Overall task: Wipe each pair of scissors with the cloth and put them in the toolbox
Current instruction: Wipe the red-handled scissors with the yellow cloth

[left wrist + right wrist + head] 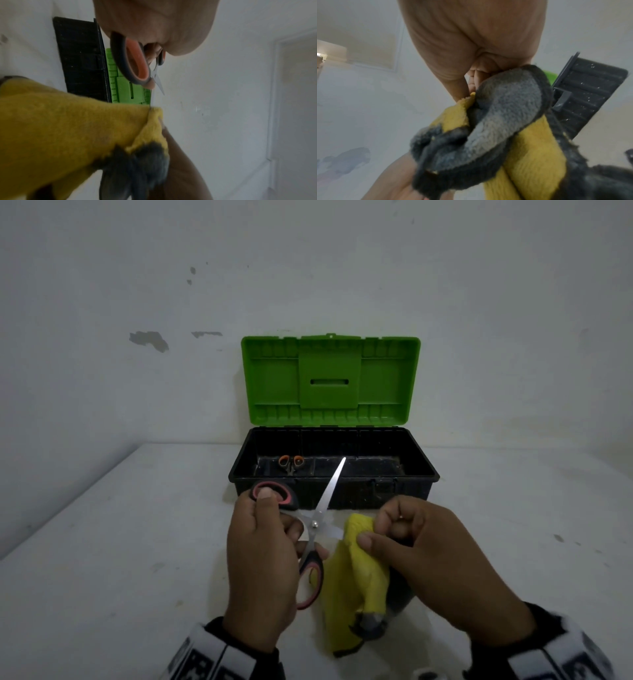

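My left hand grips a large pair of scissors with black and pink handles, thumb through the upper loop. The blades are spread apart; one points up toward the toolbox, the other runs into the cloth. My right hand pinches a yellow and grey cloth around that lower blade. The left wrist view shows the handle loop and a blade tip above the cloth. In the right wrist view, the cloth fills the frame below my fingers. A small orange-handled pair lies inside the black toolbox.
The toolbox stands open at the back of the white table, its green lid upright against the wall. A small round object peeks in at the bottom edge, near my right sleeve.
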The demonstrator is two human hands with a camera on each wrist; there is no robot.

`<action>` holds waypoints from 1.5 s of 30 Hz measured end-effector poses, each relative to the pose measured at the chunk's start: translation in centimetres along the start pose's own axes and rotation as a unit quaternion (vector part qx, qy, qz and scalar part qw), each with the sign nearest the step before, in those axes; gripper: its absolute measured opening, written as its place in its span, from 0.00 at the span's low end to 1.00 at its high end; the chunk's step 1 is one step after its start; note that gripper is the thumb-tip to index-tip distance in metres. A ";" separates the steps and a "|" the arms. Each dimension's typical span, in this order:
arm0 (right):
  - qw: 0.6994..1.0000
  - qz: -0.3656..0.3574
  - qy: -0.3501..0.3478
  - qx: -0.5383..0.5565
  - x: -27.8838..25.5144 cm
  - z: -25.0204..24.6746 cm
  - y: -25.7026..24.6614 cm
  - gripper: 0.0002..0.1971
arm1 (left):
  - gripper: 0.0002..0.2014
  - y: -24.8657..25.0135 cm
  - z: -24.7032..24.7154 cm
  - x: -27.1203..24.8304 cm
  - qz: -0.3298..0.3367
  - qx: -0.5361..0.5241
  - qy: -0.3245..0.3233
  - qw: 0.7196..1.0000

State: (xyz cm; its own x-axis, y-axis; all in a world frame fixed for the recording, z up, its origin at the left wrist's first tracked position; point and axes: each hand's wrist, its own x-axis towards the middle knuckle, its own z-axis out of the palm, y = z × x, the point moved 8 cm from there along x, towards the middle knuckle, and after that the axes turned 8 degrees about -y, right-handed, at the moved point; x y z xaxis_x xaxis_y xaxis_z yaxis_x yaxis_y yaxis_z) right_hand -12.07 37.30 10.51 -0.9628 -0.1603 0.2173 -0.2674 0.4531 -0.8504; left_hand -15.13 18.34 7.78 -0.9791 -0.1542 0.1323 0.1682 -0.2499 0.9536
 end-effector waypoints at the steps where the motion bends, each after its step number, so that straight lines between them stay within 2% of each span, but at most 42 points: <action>1: 1.000 0.011 0.002 0.000 -0.1 -0.6 0.5 0.11 | 0.15 0.0 -0.3 0.1 -0.005 -0.019 0.007 1.000; 5: 0.998 0.057 0.016 -0.011 -0.3 -3.7 2.7 0.10 | 0.12 0.0 -2.0 0.9 -0.006 -0.081 0.044 0.996; 8: 0.992 0.108 -0.046 -0.055 -0.4 -4.7 3.8 0.11 | 0.12 0.0 -2.6 1.4 -0.007 -0.100 0.056 0.993; 10: 0.975 0.130 -0.088 -0.157 -0.3 -4.6 4.4 0.11 | 0.12 -0.1 -2.4 1.3 -0.011 -0.107 0.058 0.993; 13: 0.933 0.158 -0.121 -0.301 0.0 -4.1 5.2 0.08 | 0.13 -0.1 -1.4 0.9 -0.007 -0.127 0.039 0.991; 15: 0.908 0.169 -0.118 -0.364 0.0 -3.9 5.3 0.08 | 0.12 0.0 -0.9 0.8 -0.002 -0.163 0.027 0.986; 17: 0.904 0.160 -0.096 -0.385 -0.1 -3.7 4.1 0.10 | 0.11 0.1 -0.6 0.7 -0.010 -0.205 0.019 0.979; 19: 0.926 0.134 -0.096 -0.340 -0.2 -2.8 2.3 0.12 | 0.09 0.2 -0.2 0.6 -0.019 -0.241 0.009 0.970; 21: 0.949 0.118 -0.135 -0.260 -0.5 -0.8 0.8 0.15 | 0.07 0.3 0.3 0.3 -0.025 -0.258 -0.001 0.966; 24: 0.970 0.118 -0.173 -0.122 -0.8 2.7 -0.4 0.17 | 0.08 0.4 1.4 -0.3 -0.034 -0.234 -0.014 0.972; 27: 0.987 0.090 -0.136 -0.011 -0.6 4.7 -1.0 0.16 | 0.09 0.1 2.0 -1.3 -0.050 -0.213 -0.017 0.976; 30: 0.987 0.095 -0.098 0.087 -0.6 5.3 -0.2 0.17 | 0.09 -0.4 1.7 -1.6 -0.062 -0.179 -0.031 0.981; 33: 0.981 0.114 -0.076 0.136 -0.9 5.0 1.0 0.18 | 0.08 -0.8 0.4 -1.4 -0.075 -0.087 -0.047 0.992; 36: 0.975 0.119 -0.059 0.178 -1.0 4.5 1.7 0.11 | 0.10 -1.2 -0.5 -1.3 -0.095 0.048 -0.082 0.991; 39: 0.962 0.121 -0.035 0.240 -1.0 4.5 2.1 0.06 | 0.15 -1.2 -0.9 -1.6 -0.093 0.186 -0.118 0.971; 42: 0.963 0.122 -0.013 0.242 -0.9 4.6 2.4 0.08 | 0.21 -1.1 -0.5 -1.9 -0.064 0.259 -0.152 0.952; 45: 0.959 0.115 0.012 0.259 -0.7 5.1 2.4 0.09 | 0.23 -1.0 0.2 -2.2 -0.023 0.338 -0.152 0.928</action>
State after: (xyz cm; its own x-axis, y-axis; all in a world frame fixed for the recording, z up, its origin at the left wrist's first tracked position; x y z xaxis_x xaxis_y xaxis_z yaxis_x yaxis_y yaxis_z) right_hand -11.83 33.99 5.87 -0.9963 -0.0856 0.0005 0.0015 -0.0235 -0.9997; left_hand -13.16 19.17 6.55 -0.9877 0.1446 0.0591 0.1158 0.4241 0.8982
